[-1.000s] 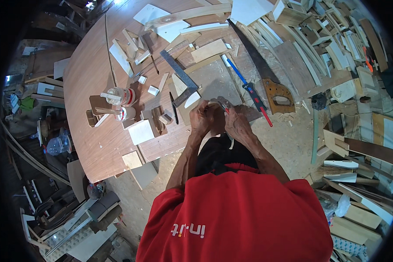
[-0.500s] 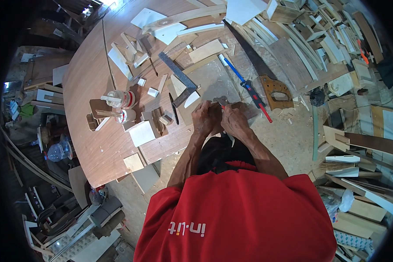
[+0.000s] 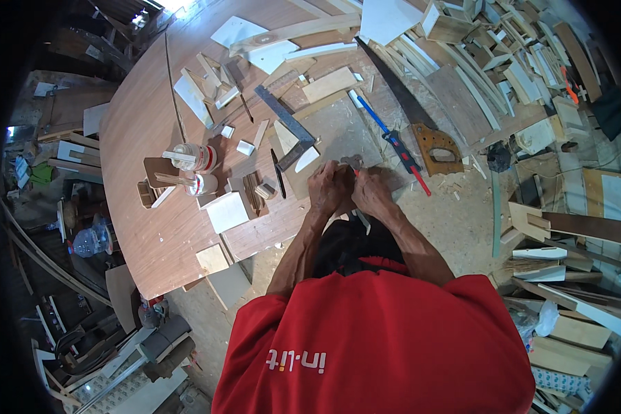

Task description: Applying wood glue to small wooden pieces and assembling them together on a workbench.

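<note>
At the table's near edge, my right hand (image 3: 372,193) is closed on what look like pliers (image 3: 352,161), with a grey metal head and a bit of red handle showing. Close beside it, my left hand (image 3: 326,186) has its fingers curled together; what they hold is hidden. A thin pale strip (image 3: 361,221) shows below the hands, against my dark trousers. Just beyond the hands lies a grey board (image 3: 348,134). A metal try square (image 3: 286,117) and a black pen-like tool (image 3: 278,172) rest to the left of it.
Right of the hands lie a blue and red tool (image 3: 393,141) and a wooden-handled handsaw (image 3: 438,148). Jars (image 3: 199,157) and a white block (image 3: 226,212) stand on the left of the table (image 3: 141,131). Stacked wood offcuts (image 3: 524,79) crowd the far right.
Both hands stay close together, with the pliers' head slightly turned and shifted right. More of the pale strip below the hands shows. The whole view has shifted a little.
</note>
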